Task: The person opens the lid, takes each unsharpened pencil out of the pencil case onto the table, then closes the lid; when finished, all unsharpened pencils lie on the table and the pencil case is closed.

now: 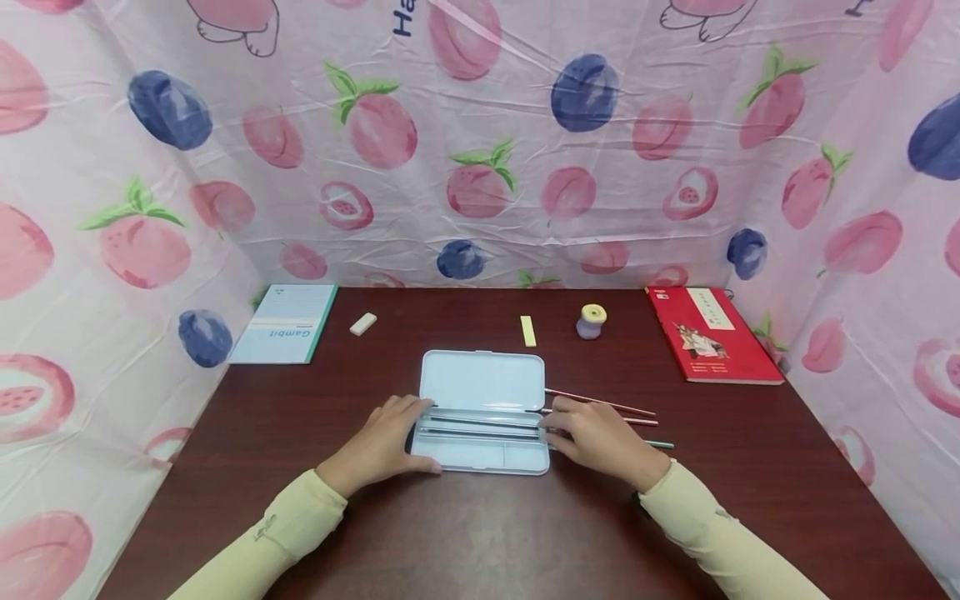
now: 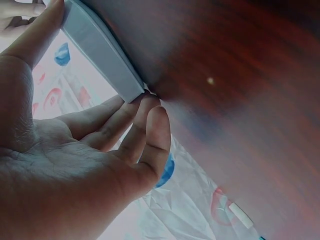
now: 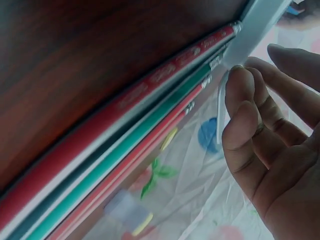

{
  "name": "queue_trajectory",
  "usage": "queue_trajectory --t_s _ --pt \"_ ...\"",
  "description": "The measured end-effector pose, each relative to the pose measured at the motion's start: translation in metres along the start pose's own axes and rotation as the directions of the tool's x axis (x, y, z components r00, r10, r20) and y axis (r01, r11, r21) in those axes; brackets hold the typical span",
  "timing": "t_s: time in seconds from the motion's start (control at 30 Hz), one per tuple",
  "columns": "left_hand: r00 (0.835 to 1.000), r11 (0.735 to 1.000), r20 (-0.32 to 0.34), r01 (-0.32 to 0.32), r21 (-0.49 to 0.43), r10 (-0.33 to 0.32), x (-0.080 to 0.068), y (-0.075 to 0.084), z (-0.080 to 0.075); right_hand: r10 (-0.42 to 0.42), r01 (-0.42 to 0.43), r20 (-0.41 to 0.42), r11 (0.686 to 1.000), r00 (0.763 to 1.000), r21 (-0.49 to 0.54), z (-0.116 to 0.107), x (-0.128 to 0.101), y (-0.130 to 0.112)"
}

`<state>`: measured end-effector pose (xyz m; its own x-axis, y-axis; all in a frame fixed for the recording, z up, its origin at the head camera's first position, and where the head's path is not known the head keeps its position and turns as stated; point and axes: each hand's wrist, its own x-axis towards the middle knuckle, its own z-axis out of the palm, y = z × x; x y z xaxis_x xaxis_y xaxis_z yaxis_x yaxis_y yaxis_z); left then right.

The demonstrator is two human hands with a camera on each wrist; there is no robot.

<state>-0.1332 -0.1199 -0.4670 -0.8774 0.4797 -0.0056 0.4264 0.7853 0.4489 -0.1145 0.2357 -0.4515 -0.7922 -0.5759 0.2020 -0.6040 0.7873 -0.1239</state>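
Resting at the left edge of the frame's lower centre, the left hand [image 1: 386, 437] lies against the left end of an open pale-blue pencil case [image 1: 483, 412]; the left wrist view shows its fingers [image 2: 132, 130] nearly straight, tips touching the case's corner, thumb along the near edge, nothing gripped. The case sits mid-frame on a dark red-brown table [image 1: 480, 533], lid tipped back toward the top of the picture, tray nearest the person, with thin dark pens or rods lying across the tray. To its right, the right hand [image 1: 596, 437] meets the case's right end; in the right wrist view its fingers [image 3: 240, 95] are loosely bent with the tips on the case's edge, though whether they pinch it is hard to tell. Several pencils [image 1: 626, 417], red and green, lie just beyond this hand, partly under it. Across the upper part of the table, left to right: a light-blue notebook [image 1: 285, 325], a white eraser [image 1: 363, 324], a yellow strip [image 1: 528, 331], a small spool [image 1: 591, 321], and a red book [image 1: 708, 333].
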Motion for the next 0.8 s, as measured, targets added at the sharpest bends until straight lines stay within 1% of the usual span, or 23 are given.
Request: queue_trajectory --t_s 0.17,0.4,0.5,0.63,0.8 --pt "1.000 1.000 -0.005 -0.007 0.001 0.007 0.001 0.000 0.000 0.013 -0.013 0.051 1.000 0.999 -0.006 0.003 0.009 -0.006" --pt "1.000 1.000 -0.003 -0.006 -0.005 0.006 0.000 0.000 -0.001 0.038 -0.038 0.083 0.999 0.996 -0.001 0.002 0.021 -0.008" --pt "1.000 1.000 -0.004 -0.010 0.002 0.010 0.000 -0.001 0.000 0.068 -0.070 0.110 0.998 0.992 0.007 0.002 0.025 -0.009" --pt "1.000 1.000 -0.003 -0.013 -0.001 0.013 0.000 -0.001 0.000 0.130 -0.135 0.153 0.991 0.980 0.020 0.002 0.030 -0.010" --pt "1.000 1.000 -0.008 -0.020 -0.006 0.020 0.000 -0.002 0.001 0.168 -0.175 0.172 0.984 0.971 0.026 0.003 0.035 -0.012"
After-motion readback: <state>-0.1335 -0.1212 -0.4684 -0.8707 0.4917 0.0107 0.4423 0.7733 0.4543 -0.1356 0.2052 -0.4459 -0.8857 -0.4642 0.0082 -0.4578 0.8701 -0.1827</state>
